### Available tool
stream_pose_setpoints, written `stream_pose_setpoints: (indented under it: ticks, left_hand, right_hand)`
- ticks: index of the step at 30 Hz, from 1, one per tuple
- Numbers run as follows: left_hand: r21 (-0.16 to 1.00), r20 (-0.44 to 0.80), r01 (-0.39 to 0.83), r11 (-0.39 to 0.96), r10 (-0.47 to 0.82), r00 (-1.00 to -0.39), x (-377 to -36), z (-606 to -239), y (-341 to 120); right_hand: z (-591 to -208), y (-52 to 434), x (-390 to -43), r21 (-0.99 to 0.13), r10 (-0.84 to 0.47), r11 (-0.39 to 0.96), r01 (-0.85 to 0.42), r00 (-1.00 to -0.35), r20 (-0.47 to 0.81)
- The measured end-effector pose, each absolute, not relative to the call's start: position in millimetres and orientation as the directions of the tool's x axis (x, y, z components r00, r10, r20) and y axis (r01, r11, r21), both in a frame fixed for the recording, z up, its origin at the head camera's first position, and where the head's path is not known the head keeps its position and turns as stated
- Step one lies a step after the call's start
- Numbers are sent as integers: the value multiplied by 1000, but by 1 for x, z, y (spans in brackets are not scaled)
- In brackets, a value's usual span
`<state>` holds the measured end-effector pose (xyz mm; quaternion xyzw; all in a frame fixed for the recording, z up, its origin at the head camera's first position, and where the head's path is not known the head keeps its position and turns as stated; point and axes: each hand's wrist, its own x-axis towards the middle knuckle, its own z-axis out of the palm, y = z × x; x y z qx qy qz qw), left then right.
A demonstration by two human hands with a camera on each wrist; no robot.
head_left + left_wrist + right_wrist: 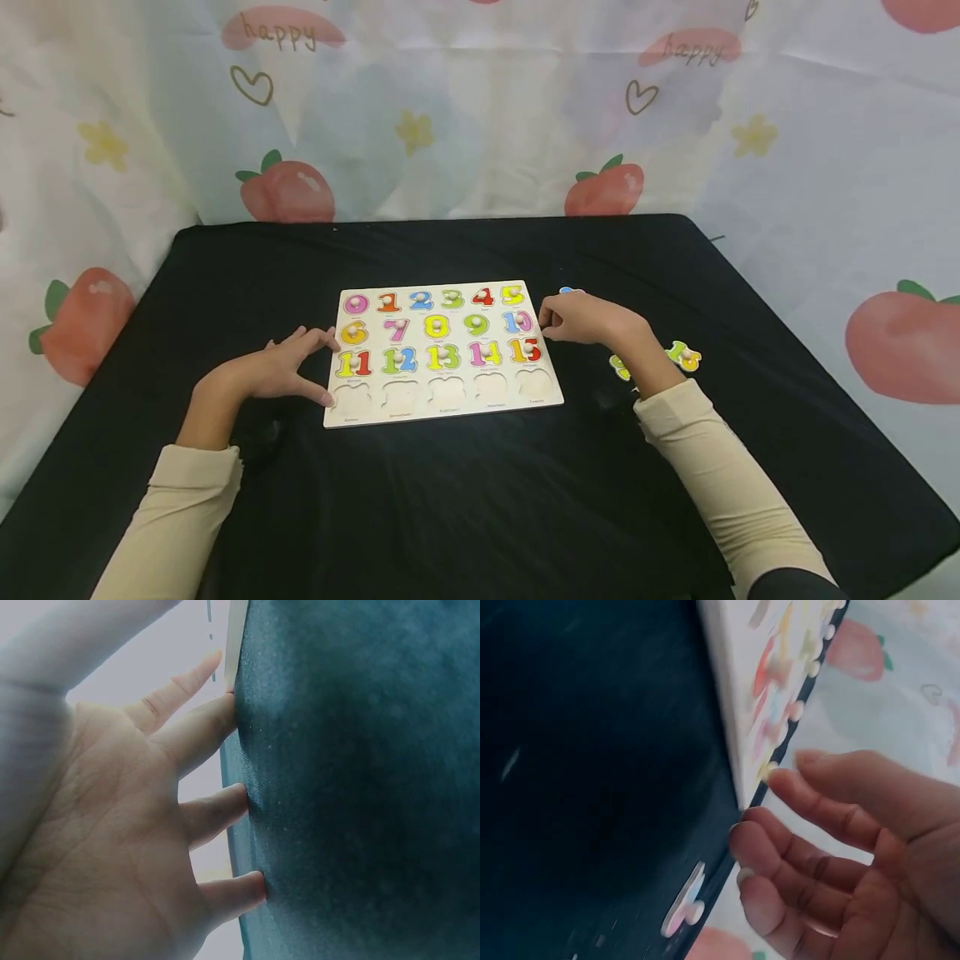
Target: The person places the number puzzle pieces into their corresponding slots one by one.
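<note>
A wooden number puzzle board [427, 385] lies on the black cloth, with knobbed number pieces from 0 to 15 sitting in its upper rows. Along its bottom row are several bare recesses. My left hand [281, 367] rests at the board's left edge, thumb and forefinger spread against it; in the left wrist view its other fingertips [255, 886] touch the cloth. By the right edge, near the 10 piece [517, 322], is my right hand [588, 321]. Its fingers bend loosely and hold nothing in the right wrist view, close to the board's corner.
Loose number pieces lie right of the board: a green-and-orange piece [684, 357], a yellow-green piece [619, 367] partly behind the right arm, and a blue piece [571, 290] mostly behind the right hand. A printed fabric backdrop [480, 158] hangs around the black-covered table [465, 508].
</note>
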<state>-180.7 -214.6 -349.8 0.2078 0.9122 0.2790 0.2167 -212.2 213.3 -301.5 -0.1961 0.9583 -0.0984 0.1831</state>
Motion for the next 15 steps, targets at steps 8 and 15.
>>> stream_pose_setpoints:
  ticks: [8, 15]
  left_hand:
    - [598, -274, 261, 758, 499, -822, -178, -346, -217]
    - [601, -276, 260, 756, 502, -820, -178, -346, -217]
  right_hand:
    - [-296, 248, -207, -234, -392, 910, -343, -895, -213]
    - [-287, 287, -194, -221, -292, 946, -238, -920, -260]
